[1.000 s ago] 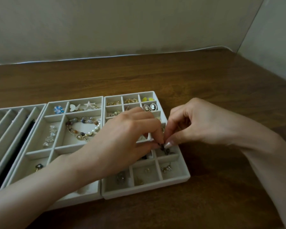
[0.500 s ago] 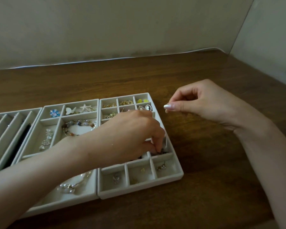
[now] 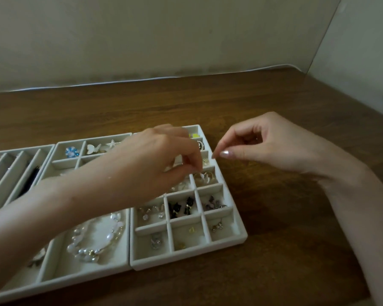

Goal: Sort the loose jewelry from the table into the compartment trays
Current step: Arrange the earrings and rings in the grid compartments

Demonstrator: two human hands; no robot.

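While the left hand hovers over the small-compartment tray at the tabletop's near edge, its thumb and forefinger are pinched above the right-hand column; any item between them cannot be made out. Right hand: fingers curled, thumb to forefinger, just beside the tray's right rim, contents indeterminable. Black earrings occupy one compartment. A pearl bracelet lies in the adjoining tray.

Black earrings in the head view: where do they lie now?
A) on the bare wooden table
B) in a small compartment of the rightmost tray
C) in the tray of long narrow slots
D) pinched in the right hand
B: the black earrings lie in a middle-column compartment of the rightmost tray, in the second row from its near edge.
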